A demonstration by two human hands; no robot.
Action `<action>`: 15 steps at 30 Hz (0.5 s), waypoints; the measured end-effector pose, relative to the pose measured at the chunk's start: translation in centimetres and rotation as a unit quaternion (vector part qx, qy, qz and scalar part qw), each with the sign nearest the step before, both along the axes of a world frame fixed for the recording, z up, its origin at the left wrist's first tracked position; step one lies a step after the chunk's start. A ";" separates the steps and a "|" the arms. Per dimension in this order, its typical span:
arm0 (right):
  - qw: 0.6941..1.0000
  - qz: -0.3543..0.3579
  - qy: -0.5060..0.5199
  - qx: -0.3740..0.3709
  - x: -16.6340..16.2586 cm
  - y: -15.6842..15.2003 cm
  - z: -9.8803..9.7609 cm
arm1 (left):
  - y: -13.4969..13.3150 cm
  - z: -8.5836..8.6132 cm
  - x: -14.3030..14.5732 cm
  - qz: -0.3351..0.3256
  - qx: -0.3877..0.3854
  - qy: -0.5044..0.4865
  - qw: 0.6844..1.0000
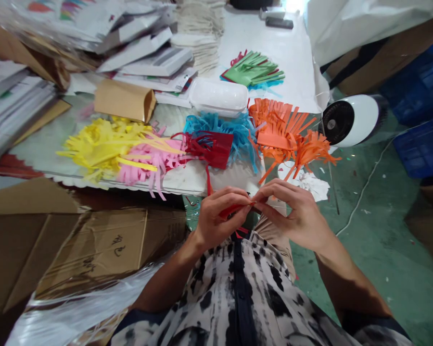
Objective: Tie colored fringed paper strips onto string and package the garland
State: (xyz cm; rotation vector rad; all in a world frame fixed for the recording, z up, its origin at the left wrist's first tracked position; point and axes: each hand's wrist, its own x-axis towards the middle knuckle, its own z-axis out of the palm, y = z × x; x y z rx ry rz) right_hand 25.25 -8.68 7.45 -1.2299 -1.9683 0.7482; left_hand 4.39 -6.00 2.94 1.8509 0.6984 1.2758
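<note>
Just in front of my body, my left hand [222,214] has its fingers curled round a red paper strip [233,209]. Most of that strip is hidden behind the fingers. My right hand [292,211] pinches the strip's end between thumb and forefinger, so the fingertips of both hands meet there. On the table edge beyond them lies dark red fringed paper [216,149], partly over blue fringed paper [243,132]. Orange fringed paper [277,129] sits to the right. Pink fringed paper [159,158] and yellow fringed paper [101,144] lie to the left.
Farther back are a white plastic tray [218,96], green fringed paper [252,68], a brown paper bag [120,100] and stacked white packets [159,62]. A white fan [359,120] stands right of the table [184,180]. Cardboard boxes [104,250] occupy the lower left.
</note>
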 end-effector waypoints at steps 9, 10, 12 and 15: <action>0.997 -0.048 -0.048 0.020 -0.1 -0.1 -0.3 | -0.2 -0.6 -0.1 0.033 -0.106 0.032 0.993; 0.997 -0.055 -0.042 0.018 0.0 -0.1 -0.3 | -0.2 -0.7 -0.1 0.037 -0.121 0.037 0.991; 0.998 -0.058 -0.028 0.006 0.1 0.0 -0.4 | -0.2 -0.8 -0.1 0.042 -0.139 0.038 0.989; 0.998 -0.050 -0.001 -0.032 0.0 0.1 -0.5 | -0.4 -0.9 0.2 0.034 -0.166 0.020 0.985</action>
